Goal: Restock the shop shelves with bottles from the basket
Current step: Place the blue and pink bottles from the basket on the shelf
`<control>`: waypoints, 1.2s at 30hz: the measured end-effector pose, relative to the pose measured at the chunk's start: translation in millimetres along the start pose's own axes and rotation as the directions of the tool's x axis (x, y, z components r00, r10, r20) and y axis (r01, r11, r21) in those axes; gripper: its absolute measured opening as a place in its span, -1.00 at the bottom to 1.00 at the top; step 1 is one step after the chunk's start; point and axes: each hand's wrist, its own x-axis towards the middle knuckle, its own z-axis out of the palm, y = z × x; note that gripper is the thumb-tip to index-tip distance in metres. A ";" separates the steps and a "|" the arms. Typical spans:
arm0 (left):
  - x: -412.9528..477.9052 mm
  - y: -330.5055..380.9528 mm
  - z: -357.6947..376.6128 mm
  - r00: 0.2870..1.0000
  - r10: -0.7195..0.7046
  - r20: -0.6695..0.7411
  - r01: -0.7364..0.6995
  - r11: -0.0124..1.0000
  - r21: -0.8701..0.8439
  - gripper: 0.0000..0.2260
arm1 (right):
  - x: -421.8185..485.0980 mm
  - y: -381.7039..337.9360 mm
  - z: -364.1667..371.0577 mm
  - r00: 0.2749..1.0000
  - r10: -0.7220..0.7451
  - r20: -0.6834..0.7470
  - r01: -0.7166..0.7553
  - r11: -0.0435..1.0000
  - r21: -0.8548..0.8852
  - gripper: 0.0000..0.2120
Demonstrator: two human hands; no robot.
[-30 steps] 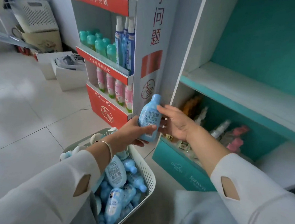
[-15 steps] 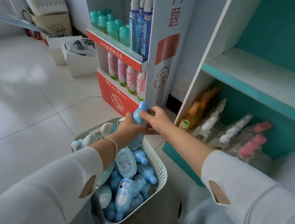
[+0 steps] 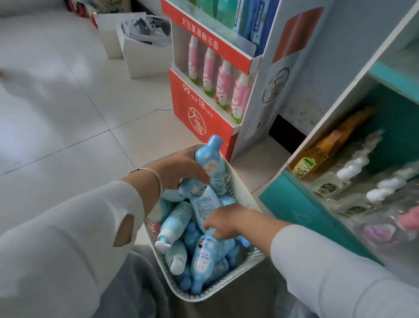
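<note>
Holding a blue bottle [image 3: 209, 164] upright at the far rim of the basket [image 3: 250, 262], the left grip [image 3: 177, 167] wraps its body. The right grip [image 3: 223, 222] digs into the heaped bottles [image 3: 178, 219] nearer by, curled over them; whether it has closed on one I cannot tell. Tugging from under that loose pile could roll others over the low rim onto the floor [image 3: 56, 121].

"How many pink bottles [image 3: 223, 84], upper middle?"
"Four in a row."
"And blue bottles [image 3: 202, 256], in the one basket [image 3: 241, 189]?"
"Heaped; ten at least, I can't count closer. Two white boxes [image 3: 141, 58] upper left, two orange bottles [image 3: 314, 152] at right."
</note>
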 end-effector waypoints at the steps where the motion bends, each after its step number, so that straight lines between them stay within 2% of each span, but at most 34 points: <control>1: 2.4 -2.7 0.4 1.000 -0.019 0.005 0.019 0.999 0.037 -0.62 | 8.5 -5.2 7.2 0.999 -0.040 -0.020 0.039 0.999 -0.036 -0.70; 5: 12.9 -13.5 1.9 0.994 -0.106 -0.011 0.106 0.981 0.163 -0.55 | 31.8 -18.2 39.7 0.986 -0.144 -0.087 0.120 0.966 -0.230 -0.72; 8: 19.7 -17.5 1.8 0.990 -0.143 0.008 0.138 0.967 0.214 -0.52 | 48.3 -26.5 66.8 0.951 -0.273 -0.143 0.200 0.899 -0.389 -0.81; 14: 31.5 -21.1 -0.9 0.991 -0.133 0.012 0.125 0.957 0.262 -0.49 | 75.8 -31.1 93.9 0.893 -0.337 -0.298 0.185 0.879 -0.439 -0.72; 16: 33.2 -20.3 -2.5 0.993 -0.118 0.010 0.111 0.959 0.260 -0.50 | 66.7 -33.0 84.2 0.887 -0.365 -0.284 0.219 0.872 -0.438 -0.71; 17: 33.1 -18.6 -2.5 0.995 -0.100 0.002 0.096 0.962 0.255 -0.51 | 59.8 -32.6 77.9 0.896 -0.366 -0.251 0.239 0.874 -0.423 -0.73; 19: 31.3 -13.8 -0.9 0.999 -0.046 -0.018 0.050 0.964 0.262 -0.51 | 48.8 -29.9 71.7 0.920 -0.300 -0.251 0.239 0.939 -0.248 -0.67; 21: 28.8 -8.3 2.9 0.999 0.023 -0.042 -0.011 0.965 0.263 -0.47 | 31.8 -29.0 60.1 0.942 -0.150 -0.301 0.158 0.987 0.003 -0.52; 23: 24.2 -0.6 9.3 0.995 0.081 -0.065 -0.063 0.967 0.248 -0.46 | 16.6 -24.2 50.9 0.934 0.028 -0.357 0.064 0.967 0.245 -0.45; 25: 17.3 10.2 16.9 0.986 0.136 -0.093 -0.113 0.969 0.219 -0.50 | 2.6 -14.6 41.5 0.920 0.184 -0.347 0.009 0.873 0.488 -0.40; 27: 10.5 24.2 23.3 0.975 0.200 -0.096 -0.179 0.965 0.191 -0.49 | -15.0 -3.7 28.1 0.906 0.312 -0.287 -0.010 0.693 0.721 -0.37; 28: 7.4 31.6 25.4 0.968 0.233 -0.091 -0.214 0.960 0.183 -0.49 | -26.2 2.2 19.9 0.895 0.360 -0.264 0.019 0.560 0.828 -0.41; 30: -0.1 47.0 27.7 0.948 0.301 -0.099 -0.288 0.949 0.130 -0.48 | -50.6 13.9 7.6 0.889 0.408 -0.206 0.121 0.224 0.967 -0.60; 32: -10.2 62.5 29.1 0.918 0.365 -0.152 -0.371 0.929 -0.006 -0.49 | -76.3 22.5 1.4 0.913 0.383 -0.139 0.174 -0.058 0.983 -0.70; 34: -18.8 73.8 30.9 0.885 0.410 -0.218 -0.447 0.880 -0.160 -0.53 | -95.9 30.8 2.6 0.915 0.386 -0.118 0.210 -0.206 0.956 -0.70; 36: -26.5 81.6 35.0 0.874 0.413 -0.256 -0.475 0.838 -0.269 -0.60 | -111.5 38.1 4.2 0.885 0.447 -0.132 0.282 -0.289 0.915 -0.72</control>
